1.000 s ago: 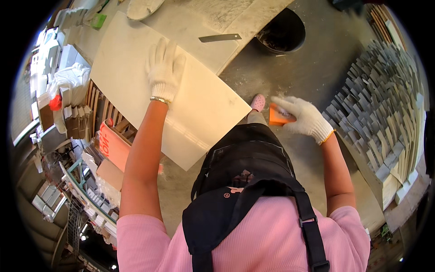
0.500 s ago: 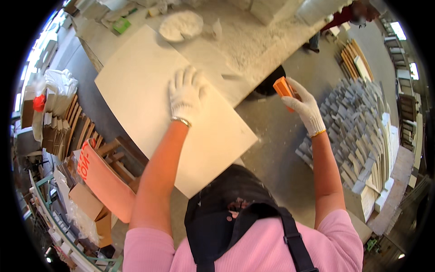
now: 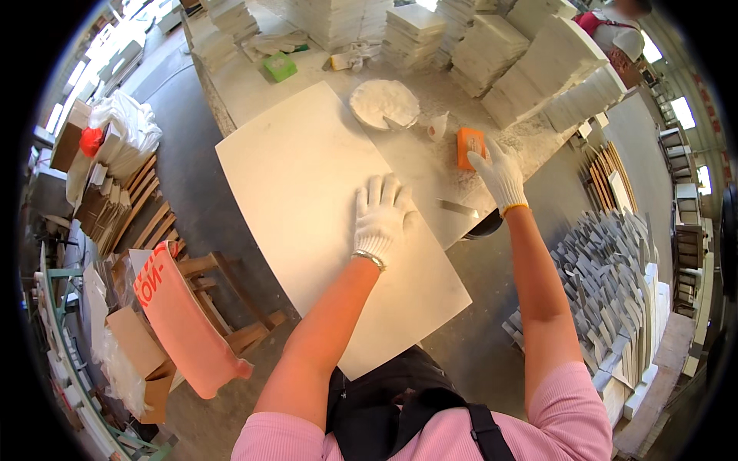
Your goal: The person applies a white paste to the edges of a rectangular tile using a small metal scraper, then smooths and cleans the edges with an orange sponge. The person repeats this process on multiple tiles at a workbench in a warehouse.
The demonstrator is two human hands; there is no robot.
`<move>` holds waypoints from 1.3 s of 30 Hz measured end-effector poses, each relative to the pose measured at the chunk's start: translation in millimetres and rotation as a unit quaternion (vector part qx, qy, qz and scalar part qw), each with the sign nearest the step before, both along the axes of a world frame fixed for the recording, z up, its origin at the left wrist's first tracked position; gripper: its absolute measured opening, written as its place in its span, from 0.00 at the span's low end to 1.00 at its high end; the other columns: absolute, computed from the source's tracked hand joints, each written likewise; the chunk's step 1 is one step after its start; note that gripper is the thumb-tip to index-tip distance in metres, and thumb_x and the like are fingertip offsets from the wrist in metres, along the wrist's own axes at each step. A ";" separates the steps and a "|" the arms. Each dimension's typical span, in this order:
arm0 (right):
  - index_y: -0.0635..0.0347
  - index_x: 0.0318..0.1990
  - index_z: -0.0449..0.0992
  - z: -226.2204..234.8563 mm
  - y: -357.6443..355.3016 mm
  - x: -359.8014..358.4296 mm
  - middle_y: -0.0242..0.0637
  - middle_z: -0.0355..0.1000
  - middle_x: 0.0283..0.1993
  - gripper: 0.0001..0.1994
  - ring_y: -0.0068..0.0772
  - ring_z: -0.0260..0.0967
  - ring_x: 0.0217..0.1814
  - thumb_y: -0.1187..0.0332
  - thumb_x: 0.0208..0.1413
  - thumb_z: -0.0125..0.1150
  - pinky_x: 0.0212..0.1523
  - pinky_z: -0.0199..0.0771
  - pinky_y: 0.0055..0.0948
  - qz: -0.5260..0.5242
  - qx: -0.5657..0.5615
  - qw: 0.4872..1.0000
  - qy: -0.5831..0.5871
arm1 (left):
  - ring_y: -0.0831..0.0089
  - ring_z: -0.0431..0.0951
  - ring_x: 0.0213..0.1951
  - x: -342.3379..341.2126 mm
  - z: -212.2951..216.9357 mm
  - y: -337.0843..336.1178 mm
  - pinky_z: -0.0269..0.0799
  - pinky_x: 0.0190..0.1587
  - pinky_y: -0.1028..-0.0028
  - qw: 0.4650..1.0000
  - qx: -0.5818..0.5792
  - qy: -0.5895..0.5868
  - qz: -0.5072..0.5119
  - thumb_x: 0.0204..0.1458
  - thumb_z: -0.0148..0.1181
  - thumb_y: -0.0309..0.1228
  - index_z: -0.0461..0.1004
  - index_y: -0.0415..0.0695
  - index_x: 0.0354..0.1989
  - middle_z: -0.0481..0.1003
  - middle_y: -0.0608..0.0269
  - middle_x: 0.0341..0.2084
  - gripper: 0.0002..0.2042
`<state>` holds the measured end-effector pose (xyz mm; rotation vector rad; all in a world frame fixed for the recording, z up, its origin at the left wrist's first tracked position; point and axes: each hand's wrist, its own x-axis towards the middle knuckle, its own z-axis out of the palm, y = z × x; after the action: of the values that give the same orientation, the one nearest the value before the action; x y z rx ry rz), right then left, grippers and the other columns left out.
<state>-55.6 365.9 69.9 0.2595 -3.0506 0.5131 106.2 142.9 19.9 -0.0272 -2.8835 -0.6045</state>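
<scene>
My left hand (image 3: 380,219), in a white knit glove, lies flat on a large pale slab (image 3: 292,169) with its fingers spread. The slab rests slantwise on the dusty worktable (image 3: 423,180), one corner jutting over the near edge towards my apron. On the right, my gloved right hand (image 3: 501,178) grips a small orange rectangular block (image 3: 469,148) between thumb and fingers, over the worktable's surface. Whether the block touches the table I cannot tell. Near that hand lies a flat metal blade (image 3: 457,207). Farther off stand a round dish of white powder (image 3: 384,104) and a small whitish cup (image 3: 438,127).
Stacks of white slabs (image 3: 492,50) line the table's far side, near a green block (image 3: 280,67). Many narrow stone strips (image 3: 596,269) stand on the right. A wooden chair (image 3: 231,300) and pink cloth (image 3: 188,323) are on the left. Another person (image 3: 615,34) is at the far right.
My right hand has carried the orange block from beyond the table's right edge to over the table. My left hand stays spread on the slab. The view has tilted up, showing more stacks.
</scene>
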 end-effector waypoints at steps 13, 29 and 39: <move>0.62 0.67 0.66 -7.4 -1.7 274.3 0.55 0.67 0.66 0.34 0.60 0.65 0.66 0.56 0.55 0.66 0.65 0.67 0.48 0.102 0.038 0.994 -0.009 | 0.55 0.61 0.64 -3.7 -13.1 0.4 0.56 0.64 0.51 0.994 -0.071 0.086 -0.005 0.55 0.60 0.45 0.73 0.50 0.59 0.67 0.60 0.61 0.24; 0.63 0.75 0.56 -54.5 47.7 353.0 0.42 0.74 0.60 0.38 0.32 0.74 0.57 0.54 0.62 0.63 0.54 0.71 0.28 -0.273 -0.631 0.674 -0.270 | 0.54 0.60 0.67 -7.2 -31.7 -4.0 0.53 0.68 0.48 0.983 -0.161 0.085 -0.027 0.62 0.53 0.49 0.69 0.55 0.65 0.65 0.63 0.66 0.25; 0.64 0.68 0.67 -110.7 56.4 300.3 0.39 0.76 0.54 0.39 0.23 0.73 0.46 0.46 0.57 0.69 0.45 0.74 0.26 -0.194 -0.730 0.602 -0.258 | 0.52 0.60 0.68 -10.6 -42.1 -13.1 0.53 0.69 0.50 0.978 -0.187 0.087 -0.039 0.63 0.51 0.50 0.68 0.55 0.66 0.65 0.58 0.68 0.25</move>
<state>244.7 422.4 -40.8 -0.6854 -1.7120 2.9050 95.7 129.8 -22.2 -0.2367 -2.7888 -0.0598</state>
